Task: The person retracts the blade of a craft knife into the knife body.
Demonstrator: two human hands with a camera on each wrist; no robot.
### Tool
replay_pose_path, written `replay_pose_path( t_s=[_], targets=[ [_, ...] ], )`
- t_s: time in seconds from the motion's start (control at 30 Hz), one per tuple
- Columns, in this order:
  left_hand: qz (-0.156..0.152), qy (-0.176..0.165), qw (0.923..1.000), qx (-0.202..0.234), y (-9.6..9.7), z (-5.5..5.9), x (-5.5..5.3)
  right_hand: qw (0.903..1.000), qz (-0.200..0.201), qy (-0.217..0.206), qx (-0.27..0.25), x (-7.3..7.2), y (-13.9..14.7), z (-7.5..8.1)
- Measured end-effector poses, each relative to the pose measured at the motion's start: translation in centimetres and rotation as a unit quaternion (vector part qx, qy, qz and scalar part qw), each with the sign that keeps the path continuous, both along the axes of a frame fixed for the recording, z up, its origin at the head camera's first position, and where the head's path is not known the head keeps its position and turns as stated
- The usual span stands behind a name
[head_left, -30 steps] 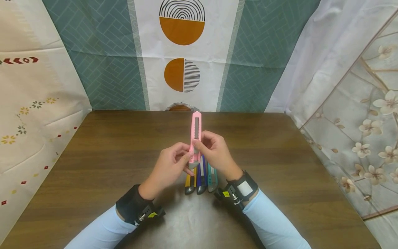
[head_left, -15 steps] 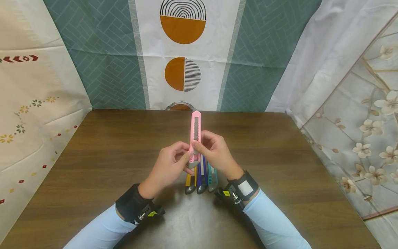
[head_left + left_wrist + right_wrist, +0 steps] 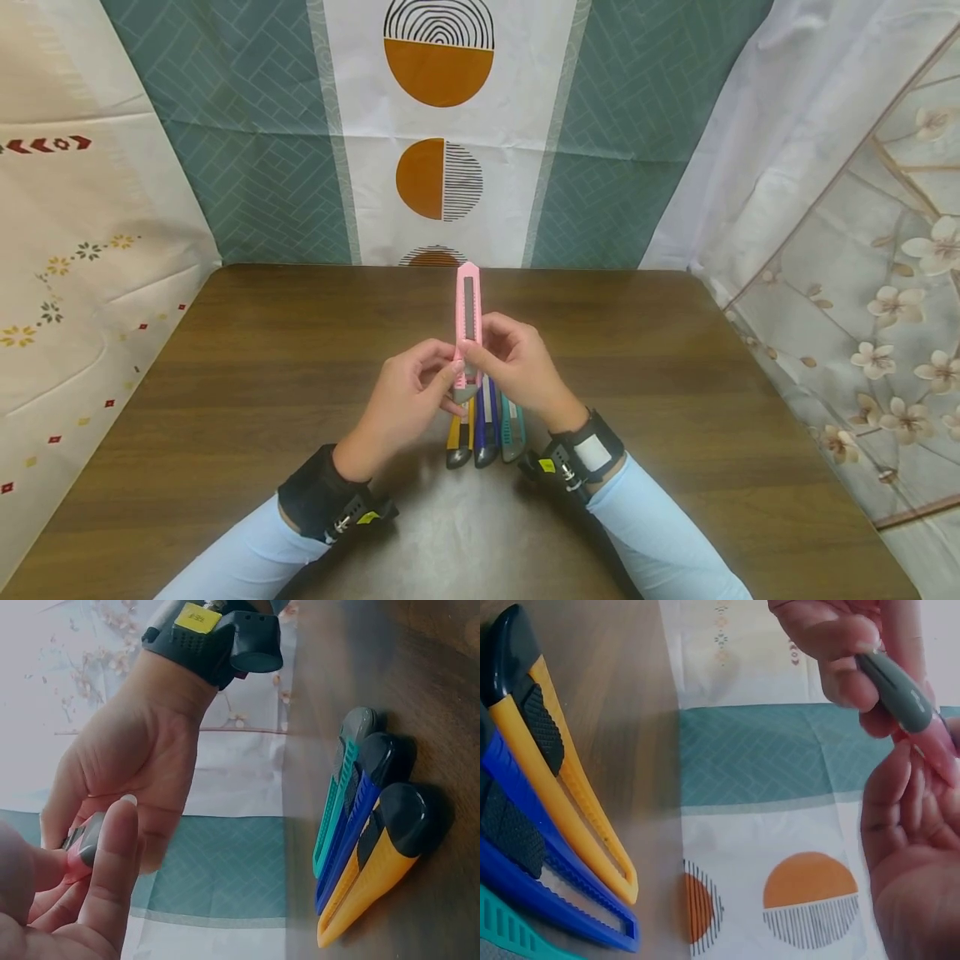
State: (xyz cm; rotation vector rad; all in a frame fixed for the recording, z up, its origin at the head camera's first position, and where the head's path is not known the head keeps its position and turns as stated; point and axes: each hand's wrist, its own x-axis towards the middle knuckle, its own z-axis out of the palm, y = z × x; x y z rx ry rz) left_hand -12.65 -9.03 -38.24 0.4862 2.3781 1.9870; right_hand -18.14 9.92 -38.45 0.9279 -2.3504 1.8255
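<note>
A pink box cutter [image 3: 468, 312] with a grey end cap [image 3: 896, 694] is held up above the table by both hands, its tip pointing away. My left hand [image 3: 408, 392] pinches it near the grey end between thumb and fingers. Higher on its body, my right hand [image 3: 517, 367] grips it, the thumb lying across the front at the slider. Below, three more box cutters lie side by side on the table: a yellow one [image 3: 367, 881], a blue one [image 3: 352, 821] and a teal one [image 3: 337, 787]. In the head view, the hands and pink cutter partly cover their far ends.
The brown wooden table [image 3: 300, 317] extends around the hands. A patterned cloth [image 3: 255, 150] hangs behind its far edge. Pale floral cloths hang at the left [image 3: 82, 292] and right [image 3: 885, 333].
The pink box cutter has shifted slightly to the left and up in the head view, still in both hands. The three cutters on the table have stayed put.
</note>
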Motion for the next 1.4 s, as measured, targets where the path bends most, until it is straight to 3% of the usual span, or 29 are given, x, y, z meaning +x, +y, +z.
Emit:
replay_pose_path(
  t_s=[0.2,1.1,1.23,1.4],
  targets=[
    [-0.001,0.006,0.9999,0.012,-0.1,0.0,0.0,0.9992,-0.003,-0.034,0.019,-0.2,-0.1,0.1],
    [0.0,0.01,0.9999,-0.011,-0.4,0.3,-0.5,0.9997,0.004,-0.023,0.005,-0.1,-0.2,0.0],
    [0.004,0.024,0.9974,-0.068,-0.6,0.7,-0.2,0.9996,-0.011,-0.026,0.007,0.0,-0.4,0.1],
    [0.036,0.037,0.9809,-0.188,-1.1,1.4,0.8,0.9958,-0.021,-0.059,0.066,-0.1,-1.2,1.3]
  ],
)
